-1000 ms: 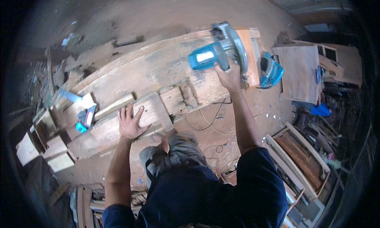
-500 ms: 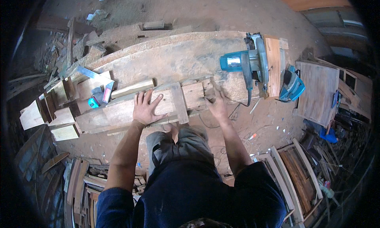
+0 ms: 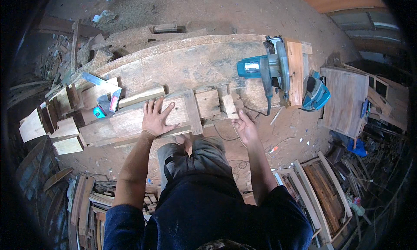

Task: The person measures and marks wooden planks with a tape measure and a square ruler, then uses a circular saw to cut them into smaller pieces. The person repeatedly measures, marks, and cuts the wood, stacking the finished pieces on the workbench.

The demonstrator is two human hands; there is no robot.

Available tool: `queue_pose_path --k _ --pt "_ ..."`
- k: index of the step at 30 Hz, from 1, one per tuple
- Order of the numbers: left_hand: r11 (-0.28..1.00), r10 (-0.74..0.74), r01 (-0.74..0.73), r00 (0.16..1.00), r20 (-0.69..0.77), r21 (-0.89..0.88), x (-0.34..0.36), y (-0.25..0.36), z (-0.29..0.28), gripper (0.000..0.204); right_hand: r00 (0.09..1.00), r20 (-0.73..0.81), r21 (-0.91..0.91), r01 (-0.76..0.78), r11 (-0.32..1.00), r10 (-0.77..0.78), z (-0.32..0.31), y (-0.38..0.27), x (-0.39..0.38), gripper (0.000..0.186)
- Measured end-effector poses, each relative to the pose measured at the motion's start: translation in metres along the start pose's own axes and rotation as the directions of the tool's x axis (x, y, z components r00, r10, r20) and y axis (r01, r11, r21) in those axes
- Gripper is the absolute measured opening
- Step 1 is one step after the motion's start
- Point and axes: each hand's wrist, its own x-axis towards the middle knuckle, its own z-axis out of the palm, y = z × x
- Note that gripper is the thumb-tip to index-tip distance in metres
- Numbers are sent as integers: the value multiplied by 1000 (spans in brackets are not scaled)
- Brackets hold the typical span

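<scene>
1. Reddish dirt floor (image 3: 278,15) is spreading around one long bench (image 3: 186,61), whose far edge is bowing in the fisheye view.
2. One left hand (image 3: 156,120) is resting palm down on one board (image 3: 121,125), its five fingers spreading apart.
3. One right hand (image 3: 245,130) is pinching one pale block (image 3: 229,106) by its near end, between thumb and fingers; the block is hanging over the bench's near side, right of the board.
4. One strip (image 3: 193,113) is lying crosswise just right of the left hand, and one short piece (image 3: 207,103) is sitting just beyond it, on the strip's right.
5. One saw (image 3: 256,67), blue and grey, is standing toward the bench's right end beside one orange-brown plank (image 3: 294,72), its dark cord (image 3: 268,103) trailing toward the near edge.
6. One second blue tool (image 3: 316,93) is sitting right of that plank; its kind is hard to tell.
7. One square (image 3: 96,80), one tape measure (image 3: 99,112) and one stick (image 3: 141,97) are lying left of centre, beyond the board.
8. At least four offcuts (image 3: 32,125) are crowding the left end.
9. One wooden cabinet (image 3: 344,96) is standing at the right.
</scene>
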Motion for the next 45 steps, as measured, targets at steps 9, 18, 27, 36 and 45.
queue_pose_path --k 9,18,27,36,45 --pt "1000 15 -15 998 -61 5 2 8 -5 88 916 -101 -67 382 922 -387 25 -61 -79 18" --pt "1000 0 0 1000 -9 -3 -3 4 -3 88 710 -255 -82 661 746 -657 -30 -123 -79 52" --pt "995 -13 10 999 -32 -97 -13 -3 -20 93 878 115 -797 361 485 -464 59 32 23 37" --pt "701 -711 691 659 -244 -176 -146 -125 -29 99 811 77 -834 371 409 -580 65 61 58 24" --pt "79 -922 742 308 234 -665 -236 -243 -24 55 845 -146 -832 176 526 -514 129 120 24 31"
